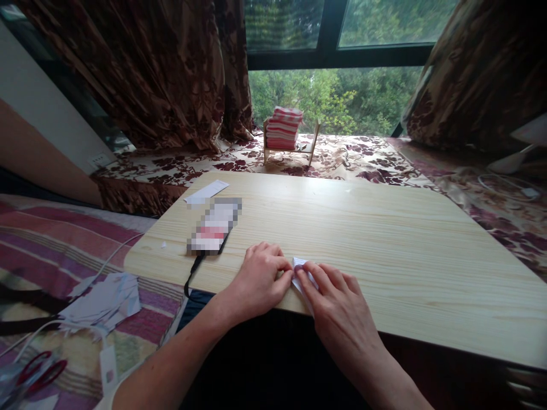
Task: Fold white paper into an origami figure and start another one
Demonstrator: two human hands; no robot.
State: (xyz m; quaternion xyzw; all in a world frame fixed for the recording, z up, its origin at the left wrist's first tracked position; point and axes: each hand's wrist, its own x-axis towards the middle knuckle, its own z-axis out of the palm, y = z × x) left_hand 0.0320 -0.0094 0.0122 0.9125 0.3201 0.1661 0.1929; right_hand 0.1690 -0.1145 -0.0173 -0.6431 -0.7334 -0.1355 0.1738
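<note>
A small piece of folded white paper lies at the near edge of the wooden table, between my two hands. My left hand has its fingers curled, with thumb and forefinger pinched together at the paper's left edge. From the right, my right hand bears down on the paper, its fingers close together and covering most of it. Part of the paper's lower edge shows under that hand. How the folds run underneath is hidden.
On the light wooden table rest a blurred-out phone-like object with a black strap and a white paper strip. Paper scraps and red-handled scissors lie on the bed. Folded striped cloths sit on a small rack by the window.
</note>
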